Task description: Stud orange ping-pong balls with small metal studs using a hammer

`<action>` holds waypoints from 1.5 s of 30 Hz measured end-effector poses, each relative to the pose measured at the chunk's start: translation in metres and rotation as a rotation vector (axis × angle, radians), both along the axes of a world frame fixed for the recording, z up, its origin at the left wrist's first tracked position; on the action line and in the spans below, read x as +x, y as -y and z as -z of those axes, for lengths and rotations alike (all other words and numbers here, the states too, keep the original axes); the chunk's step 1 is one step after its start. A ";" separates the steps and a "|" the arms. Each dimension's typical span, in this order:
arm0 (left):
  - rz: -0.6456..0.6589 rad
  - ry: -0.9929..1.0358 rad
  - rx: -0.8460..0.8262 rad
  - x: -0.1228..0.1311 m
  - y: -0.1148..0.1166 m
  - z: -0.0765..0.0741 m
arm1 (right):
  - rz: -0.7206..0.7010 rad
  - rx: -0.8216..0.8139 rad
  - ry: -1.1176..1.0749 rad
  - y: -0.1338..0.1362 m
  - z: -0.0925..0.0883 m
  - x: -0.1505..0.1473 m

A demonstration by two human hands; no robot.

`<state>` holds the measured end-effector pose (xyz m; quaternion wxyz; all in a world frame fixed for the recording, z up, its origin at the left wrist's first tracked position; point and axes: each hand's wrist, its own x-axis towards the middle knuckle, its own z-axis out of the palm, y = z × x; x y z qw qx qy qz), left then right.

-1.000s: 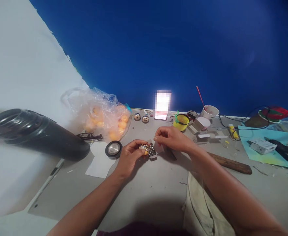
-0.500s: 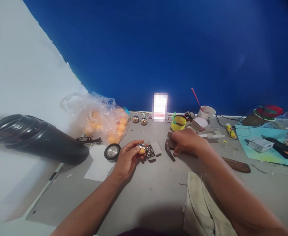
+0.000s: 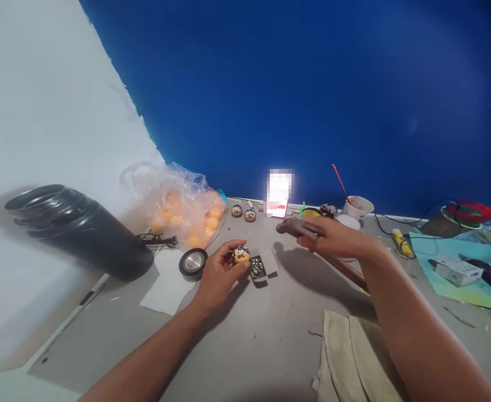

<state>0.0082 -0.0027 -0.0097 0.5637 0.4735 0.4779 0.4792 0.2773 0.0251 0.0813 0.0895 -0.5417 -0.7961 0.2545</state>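
Note:
My left hand point(image 3: 220, 276) grips an orange ball point(image 3: 241, 255) whose upper part is covered with shiny silver studs. Right beside its fingertips is a small open box point(image 3: 258, 269) filled with silver pieces that look like thumbtacks. My right hand point(image 3: 333, 237) is wrapped round a claw hammer point(image 3: 298, 227) near its head. The hammer is off the table, its wooden handle slanting back under my forearm. Two more studded balls, one point(image 3: 236, 210) beside the other point(image 3: 250, 215), sit near the wall.
A clear bag of orange balls point(image 3: 212, 215) lies at the back left, with a dark bottle point(image 3: 86, 234) and a round lid point(image 3: 193, 262) nearby. A lit phone point(image 3: 279, 192) leans at the wall. Cups point(image 3: 357, 207) stand back right; a folded cloth point(image 3: 346, 357) lies in front.
My right hand has lifted the hammer from the table, its head turning toward the left. My left hand keeps the studded ball beside the box. The view has shifted slightly.

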 end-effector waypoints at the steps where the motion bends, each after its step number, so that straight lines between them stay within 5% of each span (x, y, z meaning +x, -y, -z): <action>1: -0.012 -0.022 0.016 0.000 0.000 0.000 | -0.033 0.007 -0.140 0.005 -0.006 -0.006; 5: -0.016 -0.062 0.068 0.001 0.001 0.000 | -0.096 0.083 -0.405 0.026 -0.013 -0.040; 9: 0.033 -0.069 0.077 0.002 0.002 0.005 | -0.197 0.135 -0.361 0.033 -0.006 -0.057; 15: 0.038 -0.099 0.060 0.003 0.001 0.006 | -0.170 0.284 -0.411 0.036 -0.016 -0.045; 21: 0.094 -0.026 0.032 0.003 0.001 0.004 | -0.281 0.191 -0.296 0.037 -0.012 -0.050; 35: 0.094 0.087 0.043 0.004 0.009 -0.010 | -0.155 0.279 -0.239 0.043 -0.027 -0.037; 39: 0.121 0.149 0.037 0.004 0.010 -0.009 | -0.088 0.221 -0.046 0.029 -0.022 -0.020; 45: 0.109 0.164 0.053 0.002 0.013 -0.008 | 0.034 0.036 0.379 0.003 0.009 -0.014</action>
